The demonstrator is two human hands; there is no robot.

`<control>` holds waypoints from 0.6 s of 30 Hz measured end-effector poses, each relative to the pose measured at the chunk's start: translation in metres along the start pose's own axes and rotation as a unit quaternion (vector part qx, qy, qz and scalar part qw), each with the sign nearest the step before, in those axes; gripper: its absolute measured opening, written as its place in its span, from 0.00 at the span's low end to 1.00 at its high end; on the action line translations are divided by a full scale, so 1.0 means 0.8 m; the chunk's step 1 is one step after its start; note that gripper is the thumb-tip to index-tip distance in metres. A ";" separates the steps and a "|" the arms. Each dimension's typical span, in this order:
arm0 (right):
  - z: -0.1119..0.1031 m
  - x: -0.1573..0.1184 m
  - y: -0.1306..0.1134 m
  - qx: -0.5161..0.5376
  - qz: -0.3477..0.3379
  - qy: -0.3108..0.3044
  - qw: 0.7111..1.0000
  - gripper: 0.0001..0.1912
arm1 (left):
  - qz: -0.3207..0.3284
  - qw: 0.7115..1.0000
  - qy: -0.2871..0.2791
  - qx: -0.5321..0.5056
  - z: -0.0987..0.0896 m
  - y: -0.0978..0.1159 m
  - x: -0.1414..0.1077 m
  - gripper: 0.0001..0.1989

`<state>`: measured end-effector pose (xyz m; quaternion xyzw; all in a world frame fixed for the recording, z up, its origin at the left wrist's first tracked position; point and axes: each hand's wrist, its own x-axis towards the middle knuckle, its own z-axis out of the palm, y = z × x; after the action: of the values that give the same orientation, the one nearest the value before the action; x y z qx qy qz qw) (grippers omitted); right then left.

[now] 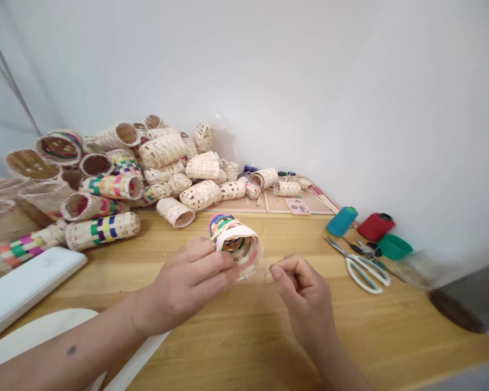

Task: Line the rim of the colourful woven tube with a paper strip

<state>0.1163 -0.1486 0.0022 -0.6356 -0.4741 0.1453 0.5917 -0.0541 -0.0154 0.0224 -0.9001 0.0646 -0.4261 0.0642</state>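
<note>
My left hand [189, 288] grips a small woven basket [224, 228] by its rim, with its open mouth tilted toward me and to the right. Coloured strips of purple, blue, orange and green run through its weave, and a pale band circles the mouth. To the right of that rim, apart from it, my right hand [303, 293] is closed in a pinch. A thin pale loop [268, 274], perhaps thread, shows at its fingertips; what exactly the fingers hold is too fine to name.
Many woven baskets [163, 149] are heaped at the back left. White-handled scissors [367, 271], pliers [367, 248], and blue [341, 221] and red [375, 226] thread spools lie at right, beside a green cup-like piece [395, 247]. A white box-like device [32, 288] is at left.
</note>
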 end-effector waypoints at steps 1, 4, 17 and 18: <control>0.000 0.000 0.000 0.006 0.001 0.011 1.000 0.12 | 0.003 1.000 -0.004 0.002 -0.001 0.000 0.000 0.06; -0.001 0.000 -0.001 0.037 -0.002 0.051 0.998 0.12 | 0.008 1.000 -0.001 0.013 -0.002 -0.002 0.001 0.06; -0.011 -0.012 -0.017 -0.109 -0.228 0.015 0.967 0.08 | -0.139 0.985 0.018 -0.101 0.006 -0.004 0.006 0.05; -0.010 -0.013 -0.019 -0.130 -0.266 0.001 0.955 0.08 | -0.154 0.981 0.017 -0.120 0.005 -0.005 0.007 0.04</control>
<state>0.1101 -0.1638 0.0139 -0.5579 -0.6404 -0.0803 0.5218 -0.0470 -0.0124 0.0246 -0.8932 -0.0234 -0.4349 -0.1122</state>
